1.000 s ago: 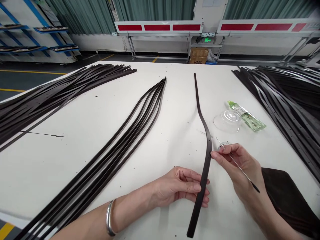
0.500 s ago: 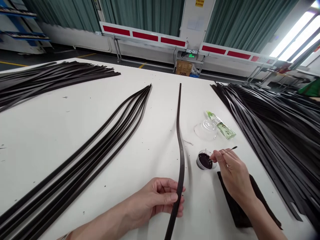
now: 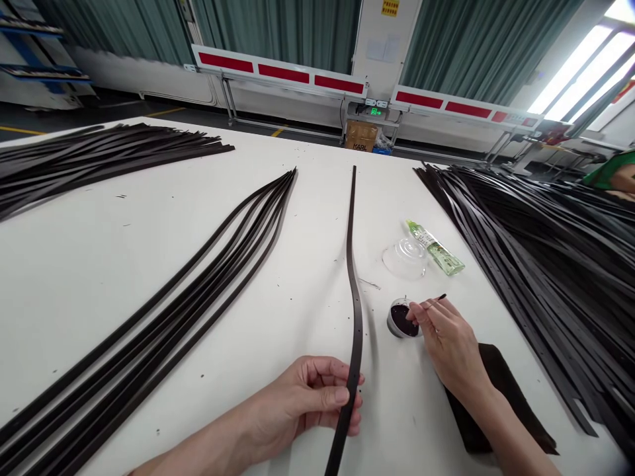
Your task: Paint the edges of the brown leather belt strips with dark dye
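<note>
My left hand (image 3: 317, 396) pinches a long dark strap (image 3: 357, 317) between thumb and fingers. The strap has small holes along it, and its far end lies on the white table. Over a small clear cup (image 3: 404, 318) of dark liquid is my right hand (image 3: 449, 340), its fingers closed on a thin cotton swab (image 3: 440, 298) with a dark upper tip. The swab's lower end is hidden by the fingers at the cup. Beneath my right wrist lies a folded black cloth (image 3: 501, 390).
To the left lie a bundle of dark straps (image 3: 198, 284) and a farther pile of straps (image 3: 124, 149). A big heap of straps (image 3: 526, 264) covers the right side. Beyond the cup are a clear lid (image 3: 404, 258) and a green tube (image 3: 436, 248). At the far right edge, part of a person (image 3: 612, 175) shows.
My right hand has shifted slightly left and lower over the cup, with the swab sitting deeper. My left hand keeps its pinch on the strap. The whole view has shifted a little.
</note>
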